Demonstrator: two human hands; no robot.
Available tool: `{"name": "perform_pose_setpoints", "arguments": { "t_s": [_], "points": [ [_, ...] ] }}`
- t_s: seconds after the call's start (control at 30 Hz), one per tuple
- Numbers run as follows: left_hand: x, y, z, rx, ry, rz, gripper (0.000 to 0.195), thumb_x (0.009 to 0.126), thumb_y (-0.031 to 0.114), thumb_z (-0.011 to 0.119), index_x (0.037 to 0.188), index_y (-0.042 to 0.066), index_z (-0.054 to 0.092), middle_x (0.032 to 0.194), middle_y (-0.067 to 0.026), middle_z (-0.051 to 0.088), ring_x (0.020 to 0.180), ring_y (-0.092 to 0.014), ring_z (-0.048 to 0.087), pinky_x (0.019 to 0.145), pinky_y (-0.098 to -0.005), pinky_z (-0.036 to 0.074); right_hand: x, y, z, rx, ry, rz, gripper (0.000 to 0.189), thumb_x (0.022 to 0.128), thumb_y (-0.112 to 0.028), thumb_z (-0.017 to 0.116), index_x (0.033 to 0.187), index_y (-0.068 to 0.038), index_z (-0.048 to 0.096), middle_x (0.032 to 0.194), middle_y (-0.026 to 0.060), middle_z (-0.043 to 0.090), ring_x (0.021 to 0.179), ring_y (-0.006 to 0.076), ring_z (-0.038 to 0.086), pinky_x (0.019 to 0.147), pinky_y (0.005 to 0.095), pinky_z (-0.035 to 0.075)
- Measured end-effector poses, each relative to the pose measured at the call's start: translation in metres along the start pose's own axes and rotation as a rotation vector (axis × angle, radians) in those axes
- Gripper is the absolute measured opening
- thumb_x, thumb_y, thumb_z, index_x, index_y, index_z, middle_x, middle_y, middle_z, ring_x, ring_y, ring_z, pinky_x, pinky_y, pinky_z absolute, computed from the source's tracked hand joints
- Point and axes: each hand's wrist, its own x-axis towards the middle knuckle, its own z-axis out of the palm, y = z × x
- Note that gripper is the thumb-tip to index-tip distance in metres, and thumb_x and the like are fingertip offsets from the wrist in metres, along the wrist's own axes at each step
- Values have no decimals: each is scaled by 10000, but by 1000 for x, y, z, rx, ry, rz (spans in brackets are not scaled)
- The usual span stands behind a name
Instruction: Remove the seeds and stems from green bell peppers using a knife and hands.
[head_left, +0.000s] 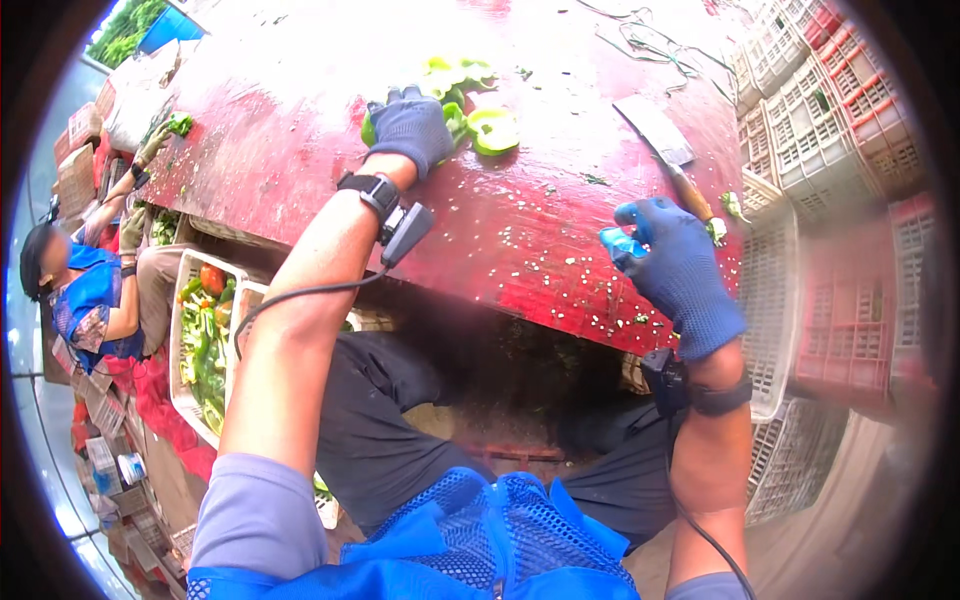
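Note:
My left hand (412, 129), in a dark blue knit glove, curls its fingers down over a green bell pepper (368, 130) on the red tabletop (480, 225). Green shows at the side of the glove; the grip underneath is hidden. Against its right side lie more green pepper pieces (455, 118), among them a cut, hollow half (493, 131). Over the table's near right part, my right hand (671, 262) wears a blue glove, its fingers bent. Bright light blue shows at its fingertips; whether this is glove or a held thing is unclear. Just beyond it lies a cleaver (660, 139) with a wooden handle.
Pepper seeds and scraps dot the table. Cord (660, 49) lies at the far right. Stacked plastic crates (810, 112) stand to the right. At left, a white crate (238, 274) holds peppers, and a gloved co-worker (97, 300) sits at the table. Cables run along both my arms.

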Motion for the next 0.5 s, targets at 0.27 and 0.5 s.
{"name": "perform_pose_setpoints", "arguments": {
  "t_s": [0.27, 0.5],
  "points": [
    [-41, 0, -13, -173, 154, 39, 410, 782, 383, 657, 982, 25, 662, 1063, -168, 650, 1012, -352, 621, 830, -490, 485, -4, -10, 8, 18, 38, -44, 426, 840, -378, 657, 1117, -56, 629, 993, 180, 634, 922, 355, 640, 819, 446, 510],
    [-100, 12, -45, -1282, -357, -190, 257, 708, 229, 671, 769, -16, 620, 690, -148, 637, 605, -229, 635, 610, -399, 536, -7, -45, 24, 30, 143, -270, 500, 837, -386, 650, 1228, -92, 549, 1040, 186, 603, 882, 351, 649, 740, 450, 533]
  ]
}}
